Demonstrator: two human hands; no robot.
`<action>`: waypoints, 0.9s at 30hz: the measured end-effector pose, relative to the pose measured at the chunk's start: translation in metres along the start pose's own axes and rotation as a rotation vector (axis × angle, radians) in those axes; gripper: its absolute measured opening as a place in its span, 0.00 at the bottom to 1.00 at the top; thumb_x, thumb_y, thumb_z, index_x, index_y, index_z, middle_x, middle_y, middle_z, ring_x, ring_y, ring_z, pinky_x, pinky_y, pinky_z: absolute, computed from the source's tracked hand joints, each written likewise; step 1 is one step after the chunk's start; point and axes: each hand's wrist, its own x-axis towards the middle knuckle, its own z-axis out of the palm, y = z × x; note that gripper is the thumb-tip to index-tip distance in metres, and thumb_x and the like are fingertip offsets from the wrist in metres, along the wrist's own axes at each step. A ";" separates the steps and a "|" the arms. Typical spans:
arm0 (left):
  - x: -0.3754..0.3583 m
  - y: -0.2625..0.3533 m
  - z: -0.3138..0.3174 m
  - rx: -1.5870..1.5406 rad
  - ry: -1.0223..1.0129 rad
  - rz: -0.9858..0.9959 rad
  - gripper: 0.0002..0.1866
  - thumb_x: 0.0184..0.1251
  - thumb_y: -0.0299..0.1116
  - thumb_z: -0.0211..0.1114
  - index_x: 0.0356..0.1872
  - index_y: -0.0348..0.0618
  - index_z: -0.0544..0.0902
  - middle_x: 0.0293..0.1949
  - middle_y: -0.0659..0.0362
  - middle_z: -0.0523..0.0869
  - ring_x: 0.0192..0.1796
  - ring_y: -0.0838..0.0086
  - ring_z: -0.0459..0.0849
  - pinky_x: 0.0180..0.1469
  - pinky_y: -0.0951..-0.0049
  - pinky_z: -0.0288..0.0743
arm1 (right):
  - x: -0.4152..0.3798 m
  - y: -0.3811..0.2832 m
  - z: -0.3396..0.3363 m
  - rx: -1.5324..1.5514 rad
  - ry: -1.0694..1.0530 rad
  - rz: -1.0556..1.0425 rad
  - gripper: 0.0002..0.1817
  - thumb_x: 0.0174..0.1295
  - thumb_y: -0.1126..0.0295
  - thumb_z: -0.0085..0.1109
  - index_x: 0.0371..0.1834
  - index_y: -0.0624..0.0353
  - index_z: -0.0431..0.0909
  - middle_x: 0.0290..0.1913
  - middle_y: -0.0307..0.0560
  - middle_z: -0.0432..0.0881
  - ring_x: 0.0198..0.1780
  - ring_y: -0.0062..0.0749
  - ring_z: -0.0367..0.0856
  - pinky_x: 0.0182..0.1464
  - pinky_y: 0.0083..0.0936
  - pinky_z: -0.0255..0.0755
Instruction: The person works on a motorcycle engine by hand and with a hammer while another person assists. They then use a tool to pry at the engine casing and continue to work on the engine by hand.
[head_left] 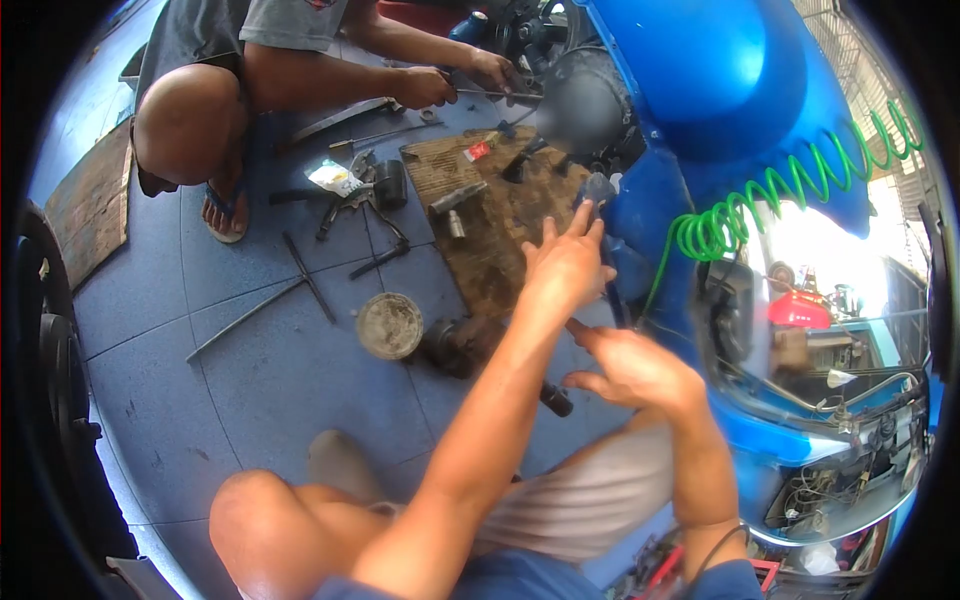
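My left hand [565,265] reaches forward over the edge of a stained brown board [490,270], its fingers spread. Its fingertips are right at a small greyish part [598,187] beside the blue vehicle panel [650,220]. Closer to me, my right hand [645,368] is held beside the panel with thumb and fingers apart. A dark, socket-like cylinder [556,400] lies just below its thumb. Left of my forearm is a dark, greasy round part [455,345], partly hidden by the arm. A round, dirty tin [390,325] stands next to it.
Another person's hands [430,88] hold a thin rod near the wheel assembly [590,100]. A T-handle wrench [300,280] and a puller-like tool [355,195] lie on the tiled floor [250,390]. A green coiled hose [710,235] hangs at the right.
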 end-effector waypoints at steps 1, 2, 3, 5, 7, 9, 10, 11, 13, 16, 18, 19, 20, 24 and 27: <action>-0.001 0.000 0.000 -0.007 0.000 0.002 0.42 0.69 0.46 0.71 0.82 0.57 0.65 0.88 0.68 0.48 0.85 0.46 0.53 0.80 0.30 0.55 | 0.000 0.000 0.000 0.000 0.001 0.000 0.43 0.67 0.55 0.69 0.78 0.70 0.64 0.55 0.73 0.84 0.60 0.63 0.83 0.63 0.47 0.76; -0.001 0.000 -0.001 -0.007 -0.001 0.001 0.42 0.69 0.46 0.71 0.82 0.57 0.65 0.88 0.68 0.48 0.85 0.46 0.53 0.80 0.30 0.55 | 0.000 0.000 0.000 0.000 0.003 0.000 0.43 0.67 0.55 0.69 0.77 0.70 0.65 0.55 0.73 0.84 0.60 0.63 0.83 0.64 0.47 0.76; -0.001 0.000 -0.002 -0.005 -0.001 0.002 0.42 0.69 0.46 0.71 0.82 0.57 0.65 0.88 0.68 0.49 0.85 0.46 0.53 0.80 0.30 0.55 | 0.000 0.001 0.001 0.000 0.003 0.000 0.43 0.67 0.55 0.69 0.77 0.70 0.65 0.55 0.73 0.84 0.60 0.63 0.83 0.64 0.47 0.76; -0.002 0.001 -0.002 -0.004 -0.001 0.002 0.41 0.69 0.46 0.71 0.82 0.57 0.65 0.87 0.68 0.49 0.85 0.46 0.53 0.80 0.30 0.55 | 0.001 0.003 0.001 -0.010 0.005 -0.008 0.43 0.67 0.54 0.69 0.78 0.70 0.65 0.56 0.73 0.84 0.60 0.63 0.83 0.63 0.47 0.77; -0.002 0.001 -0.002 -0.001 0.000 0.003 0.41 0.69 0.46 0.71 0.82 0.57 0.65 0.87 0.68 0.49 0.85 0.46 0.53 0.80 0.29 0.56 | 0.000 0.002 0.001 -0.008 0.001 -0.005 0.43 0.67 0.54 0.69 0.78 0.70 0.64 0.56 0.73 0.84 0.60 0.63 0.83 0.63 0.47 0.77; -0.002 0.000 -0.002 -0.003 0.000 0.005 0.41 0.69 0.46 0.71 0.82 0.57 0.65 0.87 0.68 0.49 0.85 0.46 0.54 0.80 0.29 0.56 | 0.000 0.002 0.001 -0.007 -0.002 -0.001 0.43 0.67 0.54 0.69 0.78 0.70 0.64 0.56 0.73 0.84 0.60 0.63 0.83 0.63 0.47 0.77; -0.002 0.000 -0.002 -0.003 0.000 0.005 0.41 0.69 0.46 0.71 0.82 0.57 0.66 0.87 0.68 0.49 0.85 0.45 0.54 0.80 0.29 0.56 | 0.000 0.001 0.000 -0.007 -0.007 0.002 0.43 0.67 0.54 0.69 0.78 0.70 0.64 0.56 0.73 0.84 0.60 0.63 0.83 0.63 0.47 0.77; -0.001 0.000 -0.002 -0.004 0.000 0.005 0.41 0.69 0.46 0.71 0.82 0.57 0.66 0.87 0.68 0.49 0.85 0.45 0.54 0.80 0.29 0.56 | 0.000 0.001 0.000 -0.006 -0.011 0.006 0.43 0.67 0.54 0.69 0.78 0.70 0.64 0.56 0.73 0.83 0.61 0.63 0.83 0.63 0.47 0.77; 0.000 0.000 -0.001 -0.003 0.005 0.003 0.41 0.69 0.47 0.71 0.82 0.58 0.66 0.87 0.68 0.49 0.85 0.45 0.54 0.80 0.29 0.56 | 0.001 0.000 -0.001 -0.001 -0.013 0.010 0.43 0.67 0.54 0.69 0.78 0.70 0.64 0.56 0.73 0.83 0.61 0.63 0.82 0.63 0.47 0.77; -0.001 0.000 -0.002 -0.006 0.006 0.003 0.41 0.69 0.47 0.71 0.82 0.58 0.66 0.87 0.68 0.49 0.85 0.45 0.54 0.79 0.29 0.56 | 0.001 -0.003 -0.002 0.009 -0.012 0.013 0.43 0.67 0.54 0.69 0.77 0.69 0.65 0.56 0.74 0.83 0.61 0.64 0.82 0.63 0.48 0.77; -0.001 0.000 -0.002 -0.004 0.003 0.003 0.41 0.69 0.47 0.71 0.82 0.58 0.66 0.87 0.68 0.49 0.85 0.46 0.54 0.79 0.29 0.56 | 0.001 -0.002 -0.002 0.015 -0.009 0.013 0.43 0.67 0.54 0.69 0.77 0.69 0.65 0.56 0.74 0.83 0.61 0.65 0.82 0.63 0.48 0.77; 0.000 0.000 -0.001 -0.001 0.001 0.002 0.41 0.69 0.47 0.71 0.82 0.58 0.66 0.87 0.68 0.49 0.85 0.46 0.54 0.79 0.29 0.56 | 0.001 0.000 -0.001 0.014 -0.004 0.002 0.43 0.66 0.54 0.69 0.77 0.69 0.65 0.56 0.74 0.83 0.61 0.65 0.82 0.63 0.48 0.77; 0.000 0.000 -0.001 -0.002 0.001 0.002 0.41 0.69 0.47 0.71 0.82 0.58 0.66 0.87 0.68 0.49 0.85 0.46 0.54 0.79 0.29 0.56 | 0.001 0.001 0.000 0.013 0.000 -0.008 0.43 0.66 0.54 0.69 0.77 0.69 0.65 0.56 0.74 0.83 0.61 0.65 0.82 0.63 0.48 0.77; 0.001 -0.001 -0.001 0.002 0.000 0.001 0.41 0.69 0.47 0.72 0.82 0.58 0.66 0.87 0.68 0.49 0.85 0.46 0.54 0.79 0.29 0.56 | 0.001 0.001 -0.001 0.024 -0.013 0.003 0.43 0.66 0.54 0.69 0.77 0.69 0.65 0.56 0.74 0.83 0.61 0.65 0.82 0.63 0.48 0.77; 0.001 -0.001 -0.001 0.003 0.001 0.004 0.41 0.69 0.47 0.72 0.82 0.58 0.66 0.87 0.68 0.49 0.85 0.46 0.54 0.79 0.29 0.56 | 0.001 0.002 0.000 0.007 -0.009 0.003 0.43 0.67 0.54 0.69 0.77 0.69 0.65 0.56 0.74 0.83 0.60 0.65 0.82 0.63 0.49 0.77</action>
